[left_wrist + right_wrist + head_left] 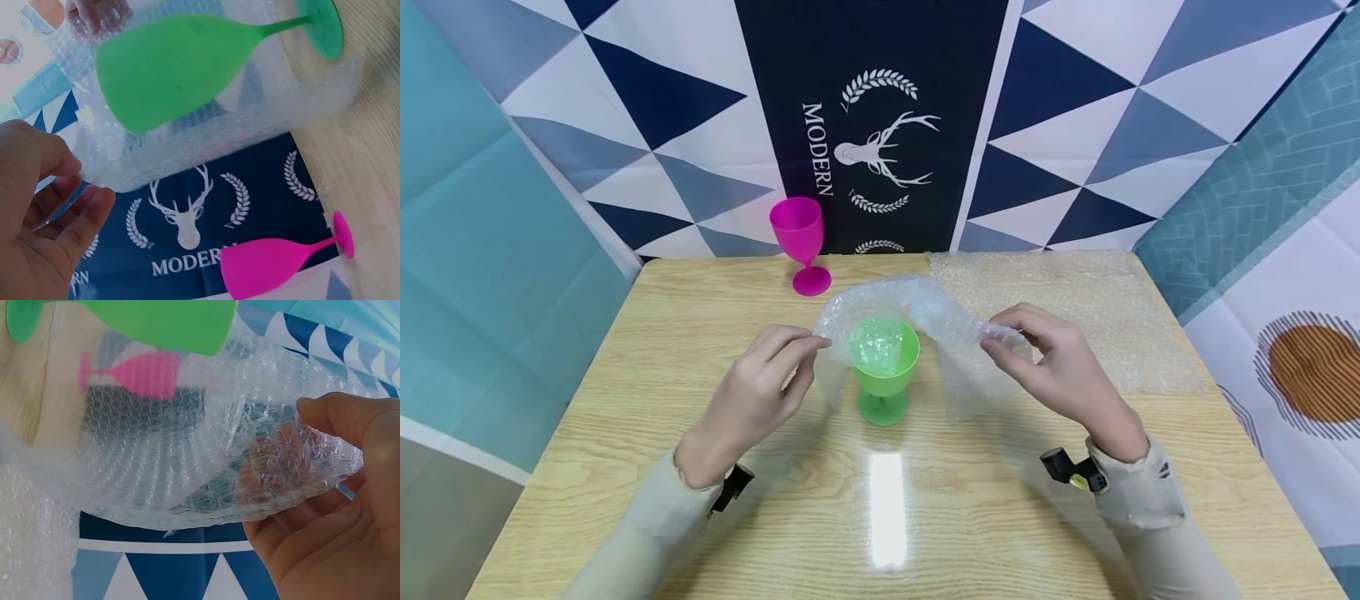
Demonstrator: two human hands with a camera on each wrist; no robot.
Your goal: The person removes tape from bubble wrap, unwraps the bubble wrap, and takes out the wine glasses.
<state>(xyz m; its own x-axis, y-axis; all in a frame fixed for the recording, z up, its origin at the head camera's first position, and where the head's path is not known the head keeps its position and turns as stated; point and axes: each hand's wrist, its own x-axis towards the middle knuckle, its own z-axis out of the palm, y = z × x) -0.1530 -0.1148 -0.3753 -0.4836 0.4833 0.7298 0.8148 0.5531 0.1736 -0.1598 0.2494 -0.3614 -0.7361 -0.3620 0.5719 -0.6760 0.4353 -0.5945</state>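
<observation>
Head view: the left hand (760,379) and right hand (1058,354) pinch opposite ends of a clear plastic bubble-wrap sheet (910,292) arched behind an upright green stemmed goblet (889,383).

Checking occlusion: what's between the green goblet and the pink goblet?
A sheet of bubble wrap, held up behind the green goblet. The head view shows it there; in the right wrist view, the pink goblet shows through it.
</observation>
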